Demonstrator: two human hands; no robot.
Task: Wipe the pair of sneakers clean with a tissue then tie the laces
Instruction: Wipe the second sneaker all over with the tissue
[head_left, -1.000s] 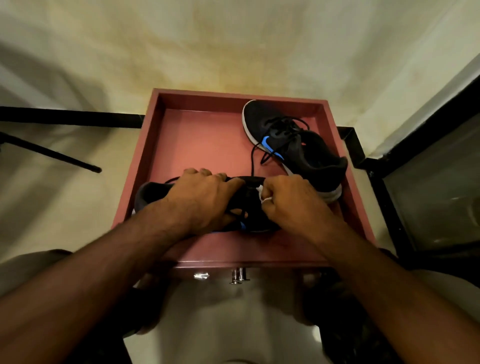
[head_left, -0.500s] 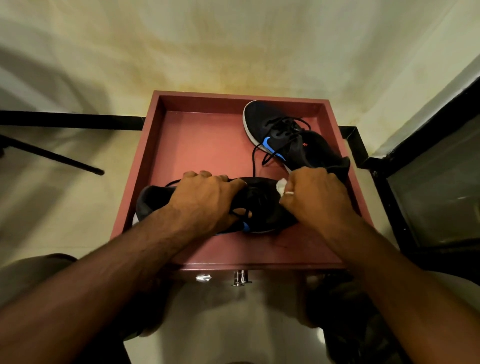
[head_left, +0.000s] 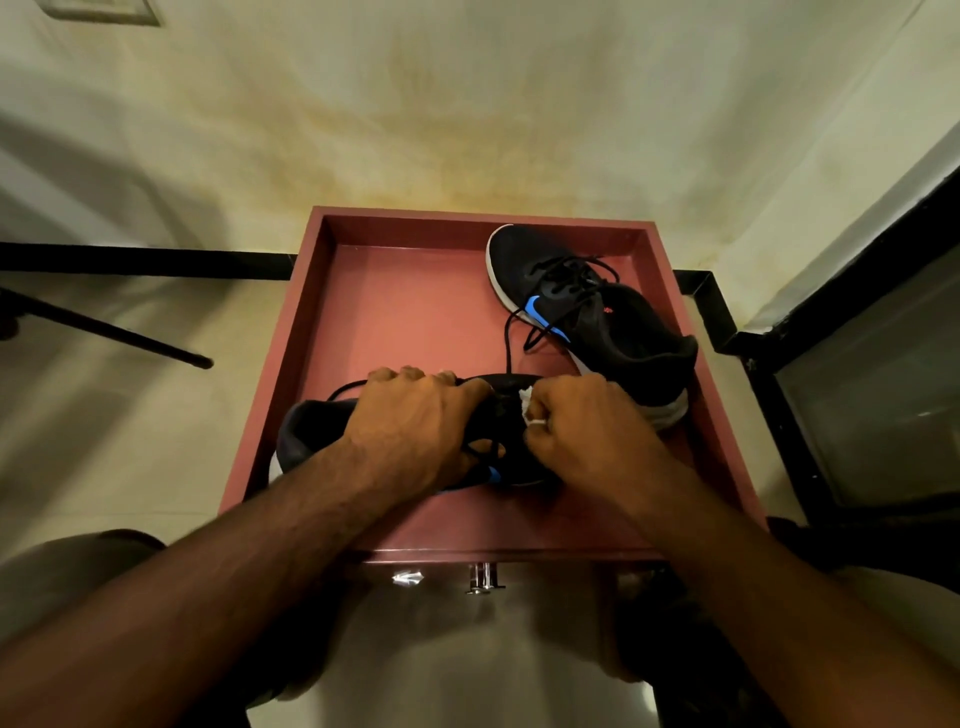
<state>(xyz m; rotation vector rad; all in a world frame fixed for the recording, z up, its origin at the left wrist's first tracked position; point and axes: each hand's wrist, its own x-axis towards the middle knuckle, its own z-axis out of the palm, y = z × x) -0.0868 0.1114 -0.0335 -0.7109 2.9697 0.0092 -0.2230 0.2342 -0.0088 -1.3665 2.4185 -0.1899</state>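
Hands at work on a black sneaker, seen from a camera worn on the person's head and looking down. A red tray (head_left: 311, 322) with raised walls sits in front of the person, and both sneakers of the pair lie inside it.

The near sneaker (head_left: 311, 431) lies across the near part of the tray, its heel to the left and its toe hidden under the hands. The left hand (head_left: 415, 426) is clamped over its middle, fingers (head_left: 410, 375) curled over the far edge to hold it steady. The right hand (head_left: 587, 431) is closed in a fist around a white tissue (head_left: 527, 400), a small wad of which shows at the thumb side, pressed against the shoe's upper near the laces.

The far sneaker (head_left: 613, 322) rests at the far right of the tray, toe pointing away, with a blue logo on its side and a white sole. Its black laces (head_left: 550, 291) lie loose and untied, one strand trailing toward the near shoe.

The step in hand appears to be the wiping of the first shoe, so the task looks to be in its early part. Next, the tissue likely needs to travel over the rest of this shoe while the left hand turns it. The other shoe seems to await cleaning, and both pairs of laces remain to be tied afterward.
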